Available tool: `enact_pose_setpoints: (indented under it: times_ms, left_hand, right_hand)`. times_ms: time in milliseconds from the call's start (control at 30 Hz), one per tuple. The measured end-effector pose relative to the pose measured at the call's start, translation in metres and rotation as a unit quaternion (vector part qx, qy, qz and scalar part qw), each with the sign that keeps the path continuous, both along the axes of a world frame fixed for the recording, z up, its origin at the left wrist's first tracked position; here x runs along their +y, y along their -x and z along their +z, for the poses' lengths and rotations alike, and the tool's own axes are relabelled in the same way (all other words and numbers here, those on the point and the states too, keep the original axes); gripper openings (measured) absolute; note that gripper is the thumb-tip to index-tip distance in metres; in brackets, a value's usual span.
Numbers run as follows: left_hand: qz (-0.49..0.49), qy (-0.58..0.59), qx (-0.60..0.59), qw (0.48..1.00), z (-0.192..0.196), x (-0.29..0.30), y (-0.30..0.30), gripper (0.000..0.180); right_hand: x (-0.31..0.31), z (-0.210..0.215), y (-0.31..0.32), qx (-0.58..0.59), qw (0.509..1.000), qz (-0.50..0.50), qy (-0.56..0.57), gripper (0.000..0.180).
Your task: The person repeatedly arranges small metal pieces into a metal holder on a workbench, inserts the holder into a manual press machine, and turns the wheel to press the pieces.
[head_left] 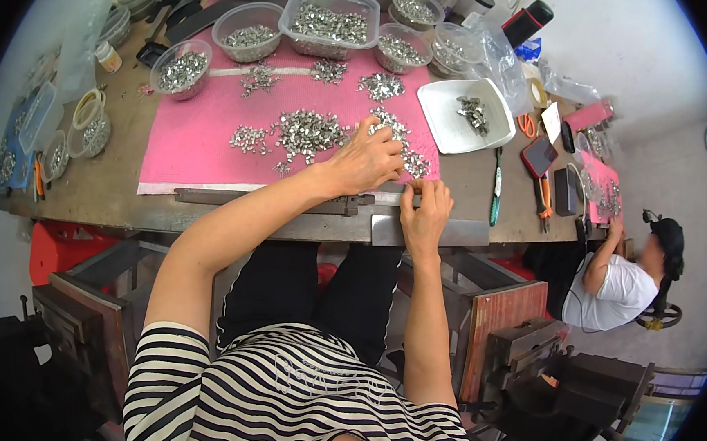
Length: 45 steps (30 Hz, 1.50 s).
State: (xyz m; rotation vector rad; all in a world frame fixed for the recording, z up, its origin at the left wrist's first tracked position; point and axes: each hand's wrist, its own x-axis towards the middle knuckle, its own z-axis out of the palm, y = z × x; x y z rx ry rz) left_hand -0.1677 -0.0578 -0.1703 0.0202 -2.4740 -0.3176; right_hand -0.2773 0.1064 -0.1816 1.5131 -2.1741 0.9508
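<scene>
A workshop with pale walls, seen from the head camera: a long brownish worktop (467,200) carries a pink mat (188,134) scattered with small, shiny metal pieces (308,135). They lie in several loose piles, the largest mid-mat. Behind stand clear tubs (319,51) of similar pieces; to the right, a white tray (441,104) holds a small heap. At the worktop's near edge runs a dark metal rail (262,201). The left hand (372,155) reaches over the mat's right part, fingers bent, against or just above a pile there. The right hand (425,214) is at the rail's right end, fingers curled close together. Whether either hand pinches a piece cannot be told. The work appears to be under way: many pieces remain loose on the mat, though which piles are done and which are left is unclear. At far right, a co-worker (613,292) in white sits at another pink mat (598,183).
</scene>
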Motion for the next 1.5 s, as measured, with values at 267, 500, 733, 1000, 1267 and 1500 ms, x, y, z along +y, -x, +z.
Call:
enact_pose_setpoints:
  times_ms: [267, 500, 733, 1000, 1267, 1500]
  left_hand:
    - [-0.010, 0.014, 0.038, 0.999, -0.002, 0.002, 0.000, 0.011]
    - [-0.023, 0.020, 0.020, 0.999, 0.000, -0.003, -0.002, 0.010]
    - [0.023, 0.034, -0.015, 0.999, 0.003, 0.006, 0.000, 0.009]
    - [0.020, 0.023, 0.000, 1.000, -0.001, 0.006, 0.001, 0.006]
    - [0.054, -0.041, 0.034, 0.997, 0.028, 0.009, -0.031, 0.004]
    - [0.131, -0.105, 0.026, 0.985, 0.017, 0.040, -0.120, 0.009]
  right_hand:
    - [0.001, 0.000, -0.001, -0.003, 1.000, -0.001, -0.001, 0.010]
    - [0.001, -0.001, 0.000, -0.019, 1.000, 0.001, -0.004, 0.011]
    - [0.001, -0.001, 0.000, -0.022, 1.000, -0.003, -0.004, 0.011]
    - [0.001, -0.001, -0.002, -0.021, 1.000, 0.001, 0.006, 0.010]
    - [0.001, 0.008, 0.010, -0.013, 0.999, 0.036, -0.031, 0.010]
    - [-0.011, 0.030, -0.043, -0.077, 0.960, 0.269, -0.021, 0.016]
